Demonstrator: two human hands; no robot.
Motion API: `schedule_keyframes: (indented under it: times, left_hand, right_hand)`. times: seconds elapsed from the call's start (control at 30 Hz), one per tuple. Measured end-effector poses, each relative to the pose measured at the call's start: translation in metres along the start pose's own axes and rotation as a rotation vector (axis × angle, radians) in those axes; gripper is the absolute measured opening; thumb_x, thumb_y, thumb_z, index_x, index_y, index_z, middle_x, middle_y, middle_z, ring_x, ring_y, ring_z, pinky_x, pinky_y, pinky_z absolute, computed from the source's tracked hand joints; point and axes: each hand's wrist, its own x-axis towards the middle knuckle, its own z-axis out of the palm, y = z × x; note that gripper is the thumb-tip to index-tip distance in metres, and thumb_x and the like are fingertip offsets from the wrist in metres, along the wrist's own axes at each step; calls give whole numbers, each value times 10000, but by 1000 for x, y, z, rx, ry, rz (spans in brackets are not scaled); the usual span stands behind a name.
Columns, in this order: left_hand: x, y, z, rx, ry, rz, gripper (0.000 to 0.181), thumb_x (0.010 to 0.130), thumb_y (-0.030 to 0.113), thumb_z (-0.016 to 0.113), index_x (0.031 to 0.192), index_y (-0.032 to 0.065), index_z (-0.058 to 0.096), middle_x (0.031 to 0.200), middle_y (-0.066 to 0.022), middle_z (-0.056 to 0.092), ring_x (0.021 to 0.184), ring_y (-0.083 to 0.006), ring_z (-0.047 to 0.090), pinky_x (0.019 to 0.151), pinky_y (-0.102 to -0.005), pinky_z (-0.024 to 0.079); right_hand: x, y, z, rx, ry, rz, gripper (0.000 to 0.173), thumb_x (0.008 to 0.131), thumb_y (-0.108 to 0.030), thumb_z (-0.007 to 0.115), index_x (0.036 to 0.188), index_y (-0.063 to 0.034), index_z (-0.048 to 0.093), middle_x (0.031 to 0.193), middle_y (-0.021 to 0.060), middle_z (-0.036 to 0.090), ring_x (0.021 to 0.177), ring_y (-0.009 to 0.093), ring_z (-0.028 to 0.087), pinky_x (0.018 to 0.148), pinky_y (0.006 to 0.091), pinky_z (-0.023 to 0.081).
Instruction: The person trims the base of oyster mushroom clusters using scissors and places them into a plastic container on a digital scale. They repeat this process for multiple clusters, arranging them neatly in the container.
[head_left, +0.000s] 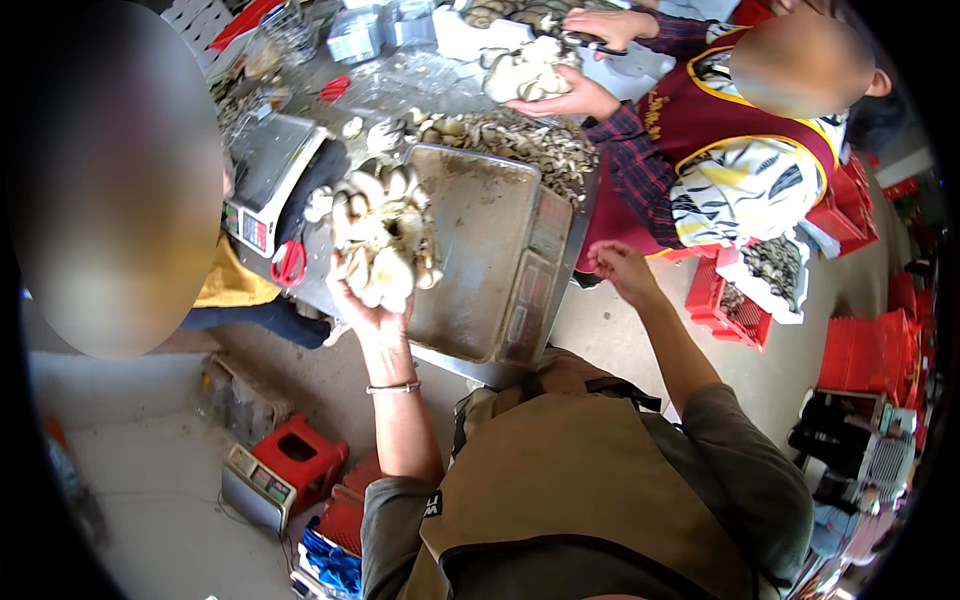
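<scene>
My left hand (367, 307) grips a large cluster of oyster mushrooms (382, 232) from below. Its pale stems and caps face up, with a dark hollow near the middle. The cluster is held above the left edge of a platform scale (465, 247), whose metal pan is worn and stained. My right hand (626, 274) hangs in the air beyond the table's right edge, fingers curled, with nothing visible in it. Red-handled scissors (289, 262) lie left of the cluster, below a second scale (270, 165).
Mushroom trimmings (510, 142) are heaped behind the platform scale. Across the table, a co-worker's hands (577, 94) hold another mushroom cluster (529, 75) and scissors. Another person stands at left. Clear plastic boxes (356, 34) and more red scissors (334, 88) lie farther back. Red crates (724, 300) stand on the floor.
</scene>
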Motion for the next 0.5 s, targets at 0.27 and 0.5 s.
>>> schedule_keyframes:
  times: [0.27, 0.5]
  left_hand:
    - [1, -33, 18, -18, 60, -18, 394, 812, 391, 571, 1069, 92, 584, 1004, -65, 643, 868, -224, 631, 801, -374, 522]
    - [3, -50, 25, -76, 41, 35, 398, 844, 372, 540, 1084, 56, 564, 1015, -98, 638, 910, -240, 625, 828, -375, 518]
  right_hand:
    - [184, -42, 37, -1262, 259, -695, 479, 922, -408, 436, 967, 14, 658, 1014, 213, 627, 998, 408, 562, 954, 444, 378]
    - [147, -97, 107, -1135, -64, -867, 372, 794, -21, 563, 1163, 17, 528, 1141, 253, 549, 1070, 356, 539, 895, 399, 430]
